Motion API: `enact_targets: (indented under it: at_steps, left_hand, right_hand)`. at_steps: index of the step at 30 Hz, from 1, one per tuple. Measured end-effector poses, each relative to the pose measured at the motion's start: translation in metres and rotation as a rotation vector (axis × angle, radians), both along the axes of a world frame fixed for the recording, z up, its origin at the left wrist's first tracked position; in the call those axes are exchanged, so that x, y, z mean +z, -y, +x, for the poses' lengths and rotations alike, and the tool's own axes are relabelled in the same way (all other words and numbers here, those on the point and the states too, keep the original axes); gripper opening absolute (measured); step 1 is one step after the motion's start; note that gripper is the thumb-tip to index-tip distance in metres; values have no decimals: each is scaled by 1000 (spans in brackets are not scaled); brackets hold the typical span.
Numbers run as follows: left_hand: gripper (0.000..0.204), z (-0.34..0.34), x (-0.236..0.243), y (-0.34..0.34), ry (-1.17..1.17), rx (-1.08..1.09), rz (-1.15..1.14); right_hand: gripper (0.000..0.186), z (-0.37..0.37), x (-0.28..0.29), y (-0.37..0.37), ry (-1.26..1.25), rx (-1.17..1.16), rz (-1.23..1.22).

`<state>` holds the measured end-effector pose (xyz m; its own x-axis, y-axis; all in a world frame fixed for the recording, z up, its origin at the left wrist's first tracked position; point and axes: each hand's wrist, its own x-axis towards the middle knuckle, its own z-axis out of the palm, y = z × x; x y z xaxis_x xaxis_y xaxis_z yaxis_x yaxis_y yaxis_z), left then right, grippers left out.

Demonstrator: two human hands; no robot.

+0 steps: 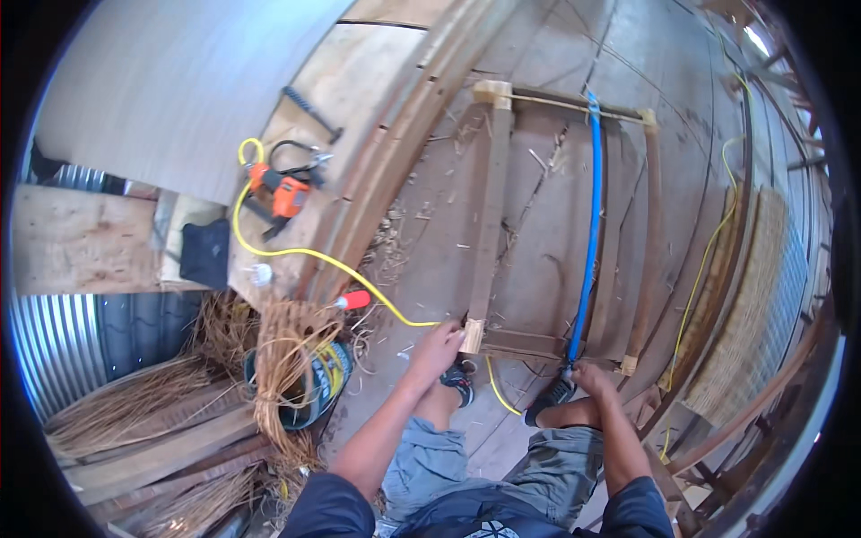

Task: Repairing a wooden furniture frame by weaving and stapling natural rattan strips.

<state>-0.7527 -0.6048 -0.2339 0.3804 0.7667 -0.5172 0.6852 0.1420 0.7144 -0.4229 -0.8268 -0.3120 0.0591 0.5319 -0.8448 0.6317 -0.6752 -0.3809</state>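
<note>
A wooden frame [491, 197] of dark rails, with pale wrapped corners, lies on the floor in front of me. Along its length runs a long blue bar clamp [593, 206], from the far rail to the near one. My right hand [592, 378] is closed around the clamp's near end, just beyond the near rail. At the frame's near left corner, my left hand [439, 348] has its fingers curled against the pale corner piece [473, 336]. The undersides of both hands' fingers are partly hidden.
To the left, an orange and black power tool [287, 195] lies on boards beside a dark rod [309, 112]. A yellow hose [332, 260] crosses the floor. Cane strips [287, 345] spill over a bucket [336, 377], near a red-and-white item [356, 299]. Shavings litter the floor.
</note>
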Motion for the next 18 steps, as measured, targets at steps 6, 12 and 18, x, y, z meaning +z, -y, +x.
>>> enact_targets:
  at_steps: [6, 12, 18]
  left_hand:
    - [41, -170, 119, 107, -304, 107, -164]
    - [56, -236, 161, 197, -233, 300, -681]
    - [56, -226, 187, 147, -278, 58, -404]
  right_hand:
    - [40, -79, 178, -29, 441, -193, -21]
    - [29, -102, 301, -103, 525, -231, 681]
    - [37, -103, 341, -124, 378, -393, 586]
